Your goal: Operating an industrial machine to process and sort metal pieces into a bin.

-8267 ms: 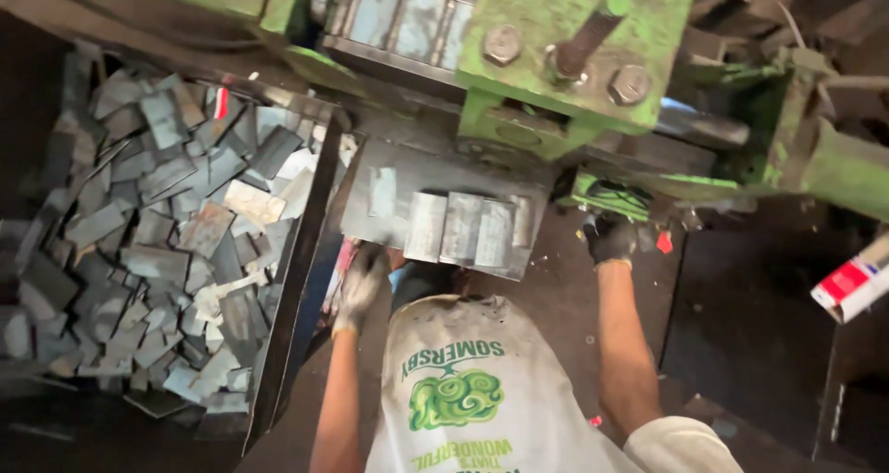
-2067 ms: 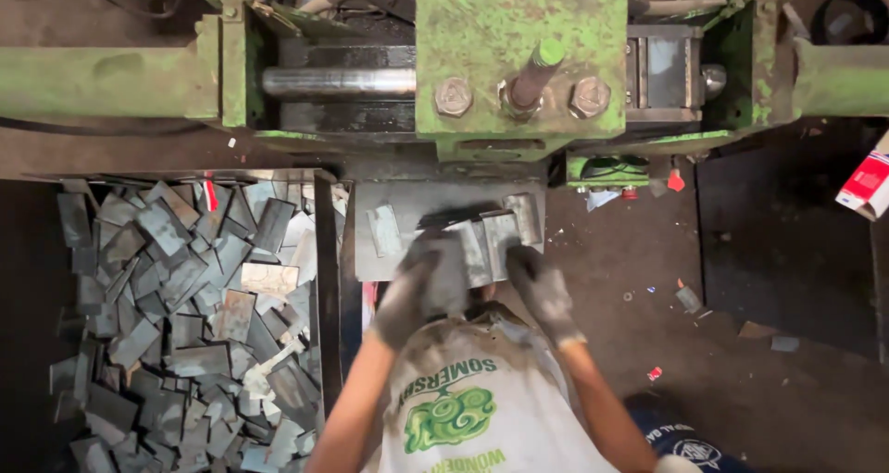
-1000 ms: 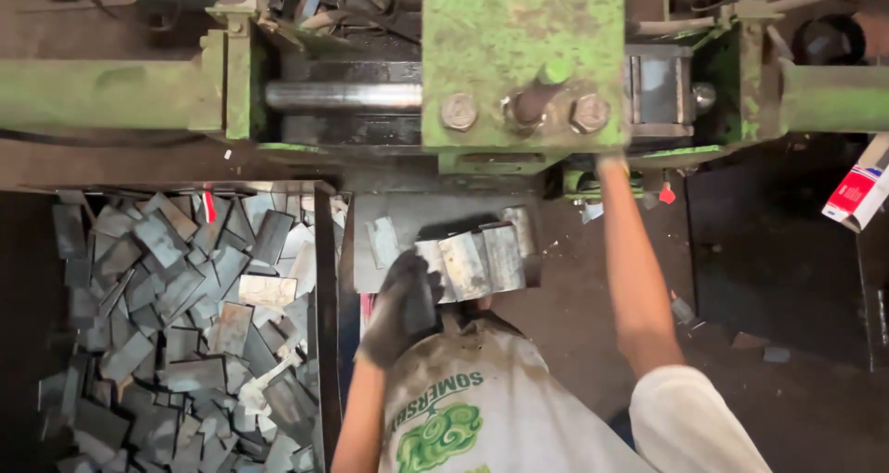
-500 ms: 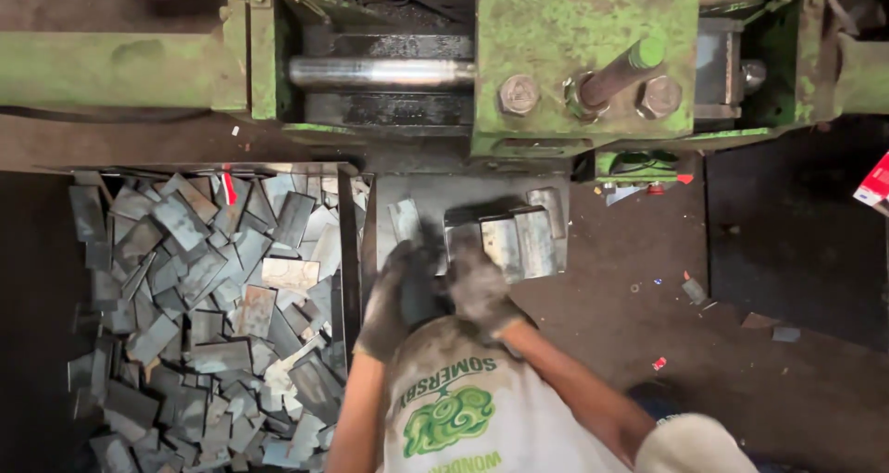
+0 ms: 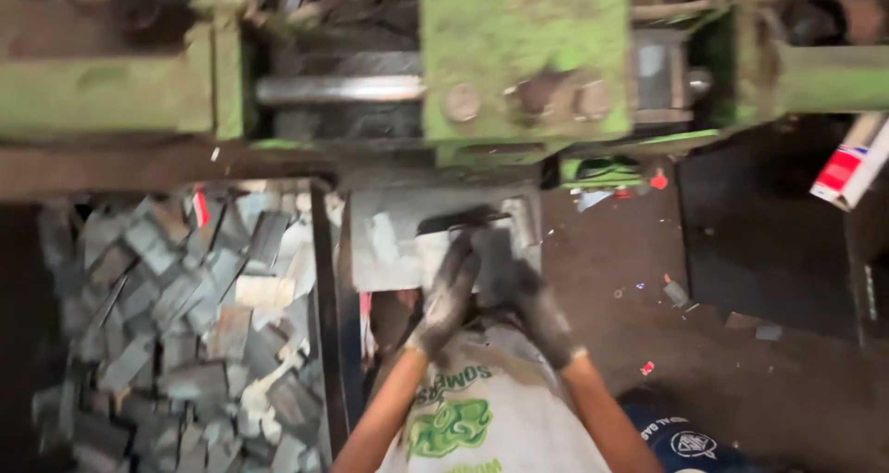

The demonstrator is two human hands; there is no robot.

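Note:
Both my hands wear dirty dark gloves and meet on a small grey metal plate (image 5: 384, 251) under a green press machine (image 5: 523, 56). My left hand (image 5: 447, 292) lies with its fingers over a pale flat metal piece (image 5: 429, 248) on the plate. My right hand (image 5: 530, 304) is beside it, closed over the darker metal pieces (image 5: 500, 242) at the plate's right end. The picture is blurred, so the exact grip is hard to make out. My white shirt with a green print fills the bottom middle.
A bin (image 5: 326, 343) at the left holds a heap of several grey metal blanks (image 5: 185, 325). A shiny steel rod (image 5: 338, 89) runs across the machine. A red and white box (image 5: 852, 163) lies at the right edge. Small scraps dot the dark floor (image 5: 741, 343).
My right hand came back from the green part at the machine's right side and joined my left hand on the metal pieces. The view shifted slightly.

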